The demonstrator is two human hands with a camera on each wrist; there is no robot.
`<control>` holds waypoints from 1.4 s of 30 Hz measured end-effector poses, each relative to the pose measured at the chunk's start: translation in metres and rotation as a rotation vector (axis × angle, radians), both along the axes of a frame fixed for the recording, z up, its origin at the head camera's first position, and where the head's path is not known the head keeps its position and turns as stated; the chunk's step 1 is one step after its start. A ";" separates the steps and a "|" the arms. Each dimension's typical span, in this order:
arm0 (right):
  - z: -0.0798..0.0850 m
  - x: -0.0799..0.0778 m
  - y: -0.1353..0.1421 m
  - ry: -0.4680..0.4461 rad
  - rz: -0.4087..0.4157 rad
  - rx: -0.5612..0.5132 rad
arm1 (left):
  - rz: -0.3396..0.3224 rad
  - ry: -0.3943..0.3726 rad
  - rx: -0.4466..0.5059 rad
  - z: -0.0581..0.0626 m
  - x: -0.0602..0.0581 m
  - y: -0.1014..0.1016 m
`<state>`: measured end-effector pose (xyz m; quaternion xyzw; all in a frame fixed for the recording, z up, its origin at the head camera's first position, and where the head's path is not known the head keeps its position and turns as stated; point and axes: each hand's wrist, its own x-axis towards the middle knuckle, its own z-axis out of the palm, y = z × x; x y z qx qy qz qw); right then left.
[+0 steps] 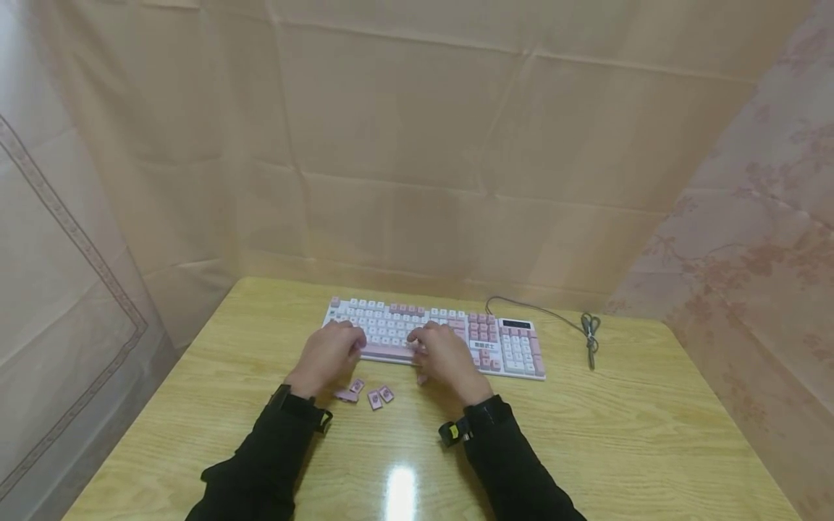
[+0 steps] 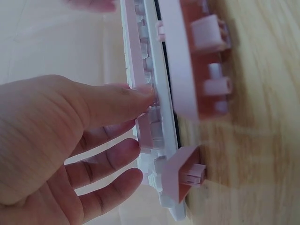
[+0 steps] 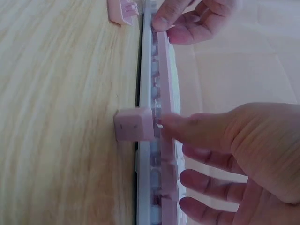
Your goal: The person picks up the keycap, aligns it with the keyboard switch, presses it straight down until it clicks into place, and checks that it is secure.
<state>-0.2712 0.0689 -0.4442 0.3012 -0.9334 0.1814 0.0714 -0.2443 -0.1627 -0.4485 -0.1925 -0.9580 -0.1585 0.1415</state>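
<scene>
A white and pink keyboard (image 1: 391,329) lies on the table. My left hand (image 1: 329,352) is at its front edge, thumb and index finger pinching the left end of the long pink space bar (image 2: 136,51). My right hand (image 1: 449,358) holds the other end of the space bar between thumb and index finger, the remaining fingers loosely bent behind. Clear switches show beneath the bar in both wrist views. A loose pink keycap (image 3: 135,124) stands before the keyboard near my right thumb. By my left hand lie a wider pink keycap (image 1: 347,396) and a small keycap (image 2: 185,173).
Two more pink keycaps (image 1: 374,399) lie upside down on the wooden table (image 1: 619,434), between the forearms. From the keyboard's back edge a grey cable (image 1: 541,310) runs right to a tied bundle (image 1: 591,336). A beige cloth (image 1: 404,145) hangs behind the table.
</scene>
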 end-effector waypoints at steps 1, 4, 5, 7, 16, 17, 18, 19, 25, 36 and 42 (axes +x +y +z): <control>0.000 -0.001 0.001 0.013 0.003 0.006 | -0.002 0.001 0.001 0.000 0.000 0.000; 0.000 -0.004 0.006 0.012 0.012 0.022 | -0.004 -0.002 0.004 0.001 0.000 0.001; 0.001 -0.005 0.007 0.001 0.015 0.026 | -0.006 -0.002 0.007 0.002 0.001 0.001; 0.002 -0.007 0.010 -0.018 0.019 0.033 | -0.018 0.008 0.011 0.002 0.001 0.002; 0.002 -0.013 0.020 -0.050 0.018 0.037 | -0.171 0.041 0.043 0.008 0.003 0.010; 0.003 -0.013 0.020 -0.058 0.015 0.040 | -0.192 0.033 0.048 0.008 0.003 0.012; 0.003 -0.013 0.021 -0.065 0.012 0.042 | -0.210 0.025 0.051 0.009 0.004 0.013; 0.003 -0.013 0.021 -0.074 0.010 0.041 | -0.224 0.016 0.051 0.010 0.005 0.015; 0.002 -0.015 0.022 -0.087 0.015 0.069 | -0.271 -0.032 0.014 0.012 0.012 0.032; 0.003 -0.012 0.029 -0.093 0.038 0.053 | -0.401 0.035 -0.129 0.002 0.019 0.070; 0.002 -0.014 0.030 -0.090 0.047 0.050 | -0.440 0.062 -0.150 -0.001 0.021 0.077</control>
